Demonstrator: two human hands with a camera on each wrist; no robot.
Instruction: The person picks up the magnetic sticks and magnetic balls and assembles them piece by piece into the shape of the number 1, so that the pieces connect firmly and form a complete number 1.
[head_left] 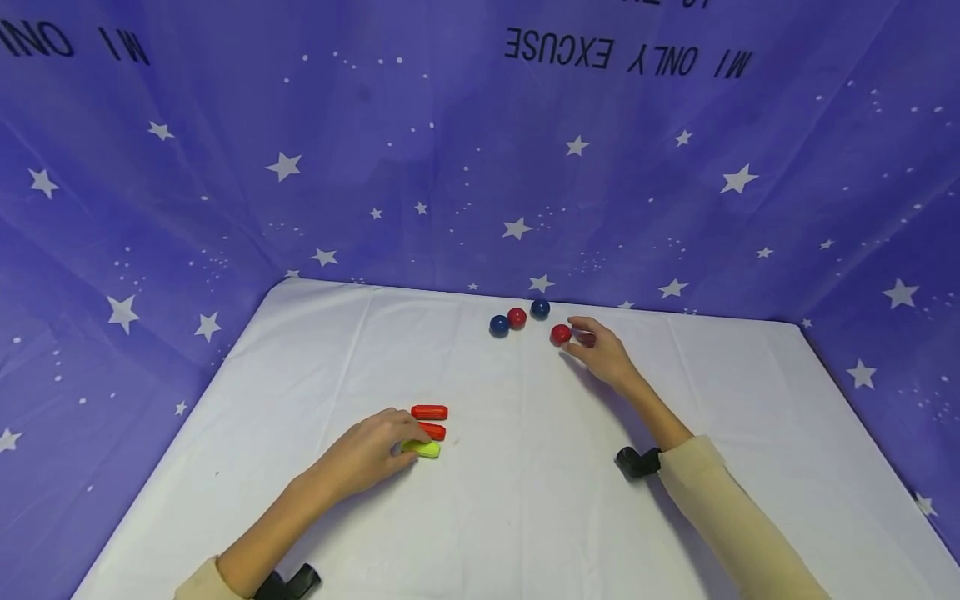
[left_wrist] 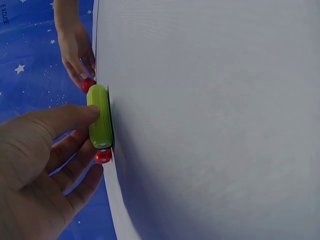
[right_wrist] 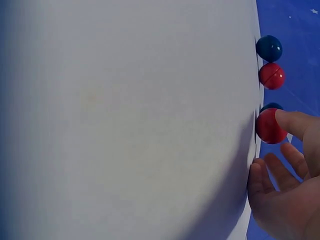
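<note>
Nearest the head camera, a beige left sleeve [head_left: 208, 585] and a black wrist mount [head_left: 300, 582] are cut off by the lower border, above the white-clothed table [head_left: 510, 517]. Well in from the table's left edge, a lime-green cylinder [head_left: 426, 451] is pinched by the left hand [head_left: 367, 454]. In the left wrist view its ribs are revealed, with the thumb laid on them and the lower fingers bent and spread apart. Just beyond, towards the far edge, a middle red cylinder [head_left: 437, 432] is partly covered by the fingers, and a far red cylinder [head_left: 430, 412] is laid nearly parallel to it.

Near the middle of the far edge, the front red ball [head_left: 560, 334] is approached closely by the right hand [head_left: 606, 357]. In the right wrist view the ball is overlapped by the thumb and the lower fingers are spread; whether it is pinched cannot be told. To its left are set a rear blue ball [head_left: 540, 308], a second red ball [head_left: 517, 317] and a left blue ball [head_left: 499, 326]. The rear blue ball, shown whole from the head, is mostly hidden behind the front red ball in the right wrist view, where a seam is shown round the second red ball. The far edge is backed by a star-printed purple cloth [head_left: 420, 171].
</note>
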